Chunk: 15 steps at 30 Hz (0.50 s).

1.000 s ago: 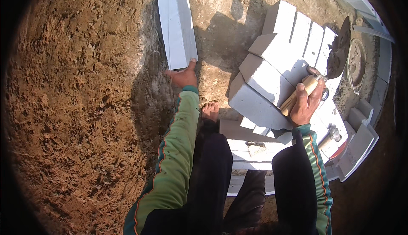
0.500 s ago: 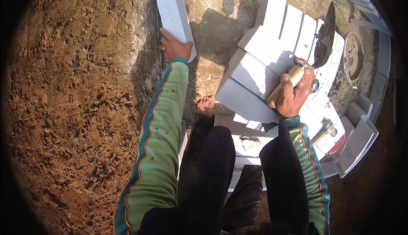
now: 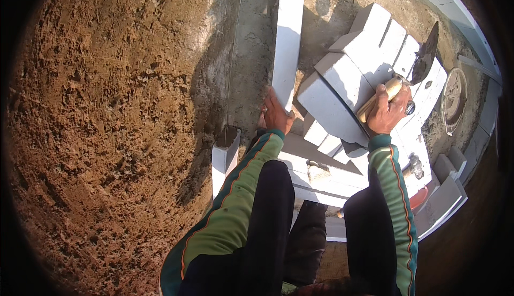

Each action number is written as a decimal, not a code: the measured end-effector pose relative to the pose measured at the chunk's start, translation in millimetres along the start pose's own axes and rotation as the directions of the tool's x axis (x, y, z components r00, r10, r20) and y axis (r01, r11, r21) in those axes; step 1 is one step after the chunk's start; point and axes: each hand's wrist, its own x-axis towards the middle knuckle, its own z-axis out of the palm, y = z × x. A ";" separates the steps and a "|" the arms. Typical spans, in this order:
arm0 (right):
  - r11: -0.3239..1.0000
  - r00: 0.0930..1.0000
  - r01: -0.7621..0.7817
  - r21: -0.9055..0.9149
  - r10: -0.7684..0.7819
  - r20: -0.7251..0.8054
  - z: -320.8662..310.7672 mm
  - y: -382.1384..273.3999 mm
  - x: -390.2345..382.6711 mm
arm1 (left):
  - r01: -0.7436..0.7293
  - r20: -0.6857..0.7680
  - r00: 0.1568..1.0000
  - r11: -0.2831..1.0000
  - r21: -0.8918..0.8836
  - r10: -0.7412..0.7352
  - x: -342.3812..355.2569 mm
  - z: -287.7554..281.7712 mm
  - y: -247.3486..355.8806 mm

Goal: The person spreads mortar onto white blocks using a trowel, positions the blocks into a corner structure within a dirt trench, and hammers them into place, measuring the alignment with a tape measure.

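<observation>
Rough, crumbly reddish-brown earth [image 3: 118, 108] covers the ground's whole left side, pitted and strewn with small clods. To its right runs a smoother, grey-brown strip of ground [image 3: 249, 55], its surface damp-looking and streaked with pale patches toward the earth. Along the ground's far right corner and right edge stands a low wall of pale grey blocks [image 3: 452, 1], its line bowed by the lens. Beyond the wall, darker brown soil [image 3: 474, 210] fades into the black rim. Strong, hard sunlight bleaches the upward faces, while dark, sharp-edged shadows [image 3: 227, 28] stretch toward the ground's far edge, one ending in a rounded outline.
</observation>
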 end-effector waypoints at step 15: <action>0.931 0.979 0.201 -0.305 -0.198 0.040 7.3 14.8 -9.8 | 0.168 0.099 0.981 0.985 -0.033 -0.164 -8.5 -64.4 63.0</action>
